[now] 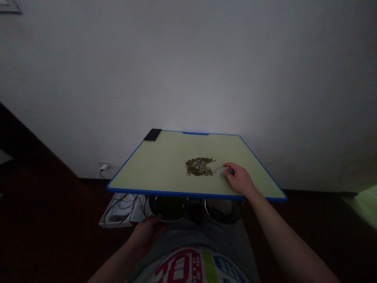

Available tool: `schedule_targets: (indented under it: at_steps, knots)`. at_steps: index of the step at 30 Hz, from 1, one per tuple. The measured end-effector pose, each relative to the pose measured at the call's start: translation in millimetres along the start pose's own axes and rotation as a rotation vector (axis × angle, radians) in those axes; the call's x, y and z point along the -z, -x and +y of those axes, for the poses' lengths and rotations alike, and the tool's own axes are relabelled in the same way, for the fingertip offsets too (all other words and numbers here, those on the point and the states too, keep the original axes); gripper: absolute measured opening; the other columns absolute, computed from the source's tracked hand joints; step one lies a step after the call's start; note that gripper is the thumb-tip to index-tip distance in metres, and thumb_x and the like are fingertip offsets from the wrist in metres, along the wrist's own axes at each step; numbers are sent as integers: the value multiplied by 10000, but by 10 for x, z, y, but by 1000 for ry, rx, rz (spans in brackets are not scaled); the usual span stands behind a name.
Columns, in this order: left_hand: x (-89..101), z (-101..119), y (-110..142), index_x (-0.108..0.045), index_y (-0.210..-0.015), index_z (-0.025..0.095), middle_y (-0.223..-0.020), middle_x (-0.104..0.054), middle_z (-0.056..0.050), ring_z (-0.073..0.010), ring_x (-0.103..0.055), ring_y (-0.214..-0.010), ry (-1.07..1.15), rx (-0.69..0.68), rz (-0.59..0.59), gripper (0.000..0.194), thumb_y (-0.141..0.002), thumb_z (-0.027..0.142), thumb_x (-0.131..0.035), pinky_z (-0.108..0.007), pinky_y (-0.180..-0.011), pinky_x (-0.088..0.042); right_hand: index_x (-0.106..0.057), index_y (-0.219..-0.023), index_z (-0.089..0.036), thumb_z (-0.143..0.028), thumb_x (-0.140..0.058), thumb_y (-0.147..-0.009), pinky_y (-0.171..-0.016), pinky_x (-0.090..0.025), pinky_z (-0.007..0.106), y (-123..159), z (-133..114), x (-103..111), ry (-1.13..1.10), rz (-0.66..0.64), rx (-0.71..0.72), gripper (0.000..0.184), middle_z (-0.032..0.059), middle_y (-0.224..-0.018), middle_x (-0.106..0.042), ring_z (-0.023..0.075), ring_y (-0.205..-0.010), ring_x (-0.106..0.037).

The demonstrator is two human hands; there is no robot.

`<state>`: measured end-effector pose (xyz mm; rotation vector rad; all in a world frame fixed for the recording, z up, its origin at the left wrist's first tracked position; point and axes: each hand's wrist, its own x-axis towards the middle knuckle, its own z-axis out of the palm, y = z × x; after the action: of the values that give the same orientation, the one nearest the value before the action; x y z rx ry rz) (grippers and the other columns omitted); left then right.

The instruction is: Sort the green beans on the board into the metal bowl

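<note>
A patch of small green-brown grains, like dried beans (196, 166), lies spread over the middle of the pale tabletop (165, 157). Just to its right, my right hand (238, 177) is closed around a small translucent tool (220, 171), with a dark part showing at the fingers; its exact kind is unclear. Below the table's near edge, my left hand (151, 228) grips the rim of a round metal bowl (170, 208). The bowl's inside looks dark greenish, and its contents are hard to make out. A second metal bowl (235, 216) sits to its right, partly under the tabletop.
A dark phone or tablet (152, 135) lies at the table's far left corner. The blue table rim (188, 194) overhangs both bowls. A white box with cables (119, 212) stands on the lower left, near a wall plug (104, 167). A plain wall (188, 70) rises behind.
</note>
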<state>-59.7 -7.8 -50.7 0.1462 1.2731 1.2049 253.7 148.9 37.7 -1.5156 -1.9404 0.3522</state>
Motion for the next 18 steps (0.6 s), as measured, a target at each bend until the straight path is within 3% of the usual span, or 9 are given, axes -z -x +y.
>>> schedule_targets:
  at_steps: [6, 9, 13, 18]
  knots:
    - [18, 148, 277, -673, -927, 90, -970, -800, -160, -239, -770, -866, -20, -11, -34, 130, -830, 31, -610, -291, -737, -637, -687, -1061, -174, -279, -542, -824, -701, -443, 320, 2, 26, -10, -1, 3, 7, 297, 49, -796, -664, 186, -709, -575]
    - [-14, 146, 471, -675, -884, 121, -970, -807, -134, -259, -771, -873, -23, -17, -36, 119, -805, 37, -646, -330, -747, -642, -686, -1063, -174, -290, -542, -830, -706, -445, 324, 0, 42, -14, 8, 4, 18, 297, 52, -805, -665, 189, -715, -578]
    - [-102, 18, 649, -694, -877, 125, -950, -814, -114, -274, -756, -943, 3, 18, -118, 91, -806, 78, -664, -373, -867, -612, -687, -1070, -168, -289, -535, -834, -703, -444, 321, 0, 37, -3, 24, -7, 15, 306, 62, -827, -670, 188, -714, -576]
    - [-191, -176, 678, -707, -897, 161, -952, -819, -87, -286, -747, -968, 33, 47, -216, 136, -765, 139, -729, -394, -890, -598, -685, -1078, -161, -291, -535, -836, -693, -439, 317, 1, 11, 9, 25, -19, -3, 313, 61, -815, -665, 188, -708, -574]
